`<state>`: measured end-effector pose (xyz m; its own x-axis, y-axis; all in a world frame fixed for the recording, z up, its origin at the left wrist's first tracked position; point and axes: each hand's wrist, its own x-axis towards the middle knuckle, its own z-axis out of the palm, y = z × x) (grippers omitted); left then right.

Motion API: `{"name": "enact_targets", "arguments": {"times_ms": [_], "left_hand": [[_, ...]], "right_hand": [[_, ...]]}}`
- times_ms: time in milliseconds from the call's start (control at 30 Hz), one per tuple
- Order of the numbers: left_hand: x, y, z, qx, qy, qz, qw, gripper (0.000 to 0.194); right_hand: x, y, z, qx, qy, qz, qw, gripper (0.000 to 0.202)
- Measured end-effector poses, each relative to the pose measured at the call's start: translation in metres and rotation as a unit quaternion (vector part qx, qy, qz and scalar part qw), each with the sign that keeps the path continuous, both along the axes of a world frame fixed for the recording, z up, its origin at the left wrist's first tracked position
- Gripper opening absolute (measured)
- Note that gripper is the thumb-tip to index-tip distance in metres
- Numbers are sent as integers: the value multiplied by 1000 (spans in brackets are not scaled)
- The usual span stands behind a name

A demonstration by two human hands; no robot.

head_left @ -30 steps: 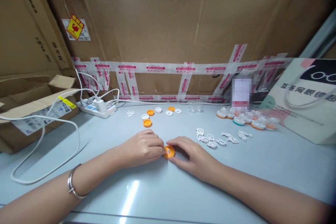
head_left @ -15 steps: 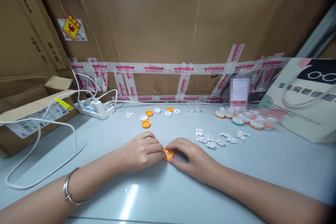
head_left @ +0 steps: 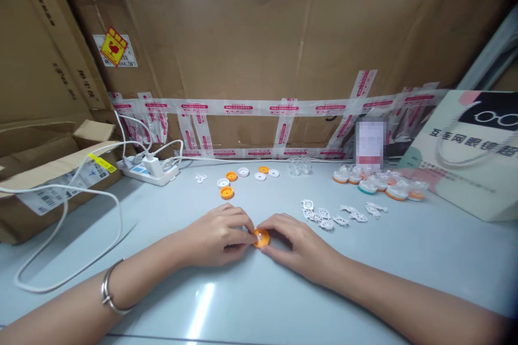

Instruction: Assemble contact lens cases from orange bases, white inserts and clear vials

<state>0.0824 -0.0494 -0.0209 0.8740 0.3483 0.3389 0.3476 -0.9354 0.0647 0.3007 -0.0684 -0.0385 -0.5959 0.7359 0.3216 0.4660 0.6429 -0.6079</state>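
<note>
An orange disc (head_left: 263, 237) with a small clear piece at its middle lies on the table between my hands. My right hand (head_left: 297, 245) grips the disc's right side between thumb and fingers. From the left, my left hand (head_left: 222, 234) reaches over the disc's edge, its fingertips pinched at the small clear piece, which they partly hide. Beyond my hands sit loose orange rings (head_left: 227, 192) and white rings (head_left: 223, 183). White spoked parts (head_left: 326, 223) lie in a loose group to the right.
Assembled clear-topped pieces (head_left: 399, 190) stand at the back right beside a paper bag (head_left: 465, 161). Clear parts (head_left: 300, 166) are at the back. A power strip (head_left: 151, 171), white cable (head_left: 119, 210) and open carton (head_left: 52, 188) occupy the left.
The fingers of my left hand have shifted slightly at the orange disc. My right hand keeps its hold. The whole view has moved a little.
</note>
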Motion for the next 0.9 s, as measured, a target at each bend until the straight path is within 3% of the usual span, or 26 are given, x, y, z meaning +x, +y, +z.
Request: {"name": "enact_targets", "arguments": {"times_ms": [233, 333, 433, 600, 767, 900], "left_hand": [[-5, 5, 14, -161, -69, 8, 985, 22], [-21, 14, 25, -181, -138, 74, 971, 18], [-42, 26, 30, -195, -74, 133, 969, 16], [-65, 35, 29, -288, 34, 153, 945, 15], [-69, 32, 37, -323, 60, 156, 931, 13], [-67, 33, 33, -344, 86, 161, 921, 13]], "right_hand": [[0, 0, 0, 5, 0, 2, 1000, 21], [-1, -1, 1, 8, -10, -2, 1000, 21], [-1, -1, 2, 5, -8, -3, 1000, 21], [-2, -1, 4, -1, -6, -7, 1000, 21], [-1, -1, 1, -12, -9, -13, 1000, 27], [0, -1, 0, -21, -7, -20, 1000, 33]]}}
